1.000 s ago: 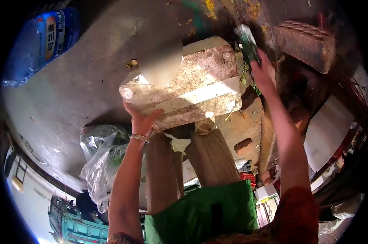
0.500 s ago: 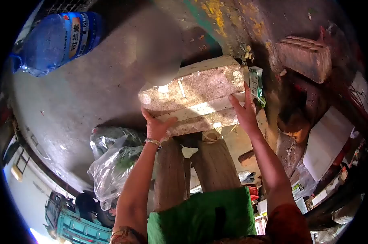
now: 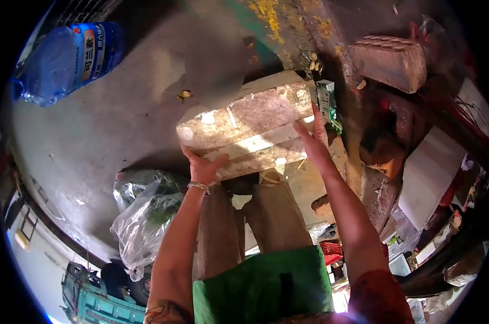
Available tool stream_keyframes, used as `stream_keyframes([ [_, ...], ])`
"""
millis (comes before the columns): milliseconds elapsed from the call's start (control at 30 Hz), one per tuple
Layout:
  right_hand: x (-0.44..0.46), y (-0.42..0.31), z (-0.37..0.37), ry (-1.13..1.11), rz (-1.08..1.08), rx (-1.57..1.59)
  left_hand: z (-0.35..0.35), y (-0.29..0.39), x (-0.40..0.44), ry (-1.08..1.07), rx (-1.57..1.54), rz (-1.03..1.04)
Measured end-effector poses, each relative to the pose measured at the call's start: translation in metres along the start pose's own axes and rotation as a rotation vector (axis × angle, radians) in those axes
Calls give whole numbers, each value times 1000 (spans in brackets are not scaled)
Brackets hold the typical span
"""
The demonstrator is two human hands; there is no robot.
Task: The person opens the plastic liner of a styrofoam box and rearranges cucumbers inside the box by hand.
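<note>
Between my two hands is a long, worn, whitish foam box (image 3: 255,119) with a dirty, speckled face and a paler band along it. My left hand (image 3: 204,166) grips its left end, thumb along the near side. At the other end, my right hand (image 3: 314,141) holds the right edge with the fingers spread along it. The box is tilted, its right end farther from me, above my knees and the floor. A blurred patch covers part of its far side. Beside its right end lies a green-and-white carton (image 3: 326,100).
A large blue water bottle (image 3: 66,62) lies at the upper left. Clear plastic bags (image 3: 147,216) with something green inside are left of my legs. A brick-like block (image 3: 390,62), a pale board (image 3: 432,177) and clutter line the right. A teal cart (image 3: 104,299) stands lower left.
The whole view has shifted, so the box, hands and surroundings appear a little farther left. A small yellowish scrap on the floor now shows beside the blurred patch. Both hands keep their hold.
</note>
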State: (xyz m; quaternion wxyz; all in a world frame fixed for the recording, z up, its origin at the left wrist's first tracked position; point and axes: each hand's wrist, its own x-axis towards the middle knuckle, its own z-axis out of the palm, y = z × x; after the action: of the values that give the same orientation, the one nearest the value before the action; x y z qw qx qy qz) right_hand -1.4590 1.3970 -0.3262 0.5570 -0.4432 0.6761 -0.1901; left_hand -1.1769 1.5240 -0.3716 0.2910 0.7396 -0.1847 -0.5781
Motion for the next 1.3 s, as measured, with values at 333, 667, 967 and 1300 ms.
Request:
stream_keyframes([
  [333, 6, 2, 0, -50, -91, 216, 7, -10, -6, 90, -70, 11],
  [667, 7, 6, 0, 5, -43, 96, 4, 0, -14, 9, -35, 26],
  [967, 3, 7, 4, -12, 52, 370, 1, -7, -9, 13, -171, 31],
  [1300, 4, 16, 5, 0, 27, 352, 6, 7, -8, 9, -163, 33],
])
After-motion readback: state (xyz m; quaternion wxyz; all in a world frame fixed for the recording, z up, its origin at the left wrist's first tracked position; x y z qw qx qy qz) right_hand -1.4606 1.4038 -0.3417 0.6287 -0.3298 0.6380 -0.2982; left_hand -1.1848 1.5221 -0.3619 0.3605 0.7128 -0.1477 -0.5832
